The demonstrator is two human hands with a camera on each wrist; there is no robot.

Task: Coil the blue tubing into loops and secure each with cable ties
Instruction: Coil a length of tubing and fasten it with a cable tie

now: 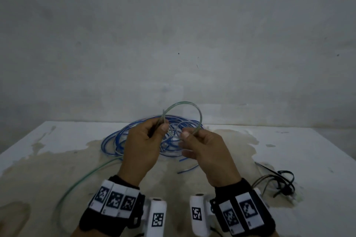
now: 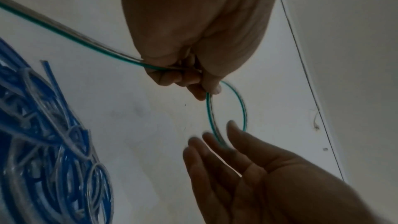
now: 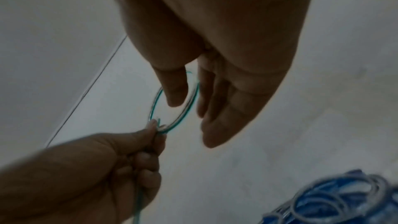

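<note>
1. We hold a green-tinted tube (image 1: 181,104) bent into one loop between our hands, above the table (image 1: 289,159).
2. Left hand (image 1: 143,140) fist-grips the loop's crossing; tail trails down-left.
3. Right hand (image 1: 202,148) pinches the loop's other side, remaining fingers loose.
4. Blue tubing (image 1: 115,138) lies piled just beyond both hands.
5. Cable ties (image 1: 279,181) lie right of our right wrist.

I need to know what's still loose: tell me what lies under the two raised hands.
Under the left hand and right hand lies a pile of blue plastic tubing on the stained white table. The hands cover the pile's middle, so ties there cannot be seen.
</note>
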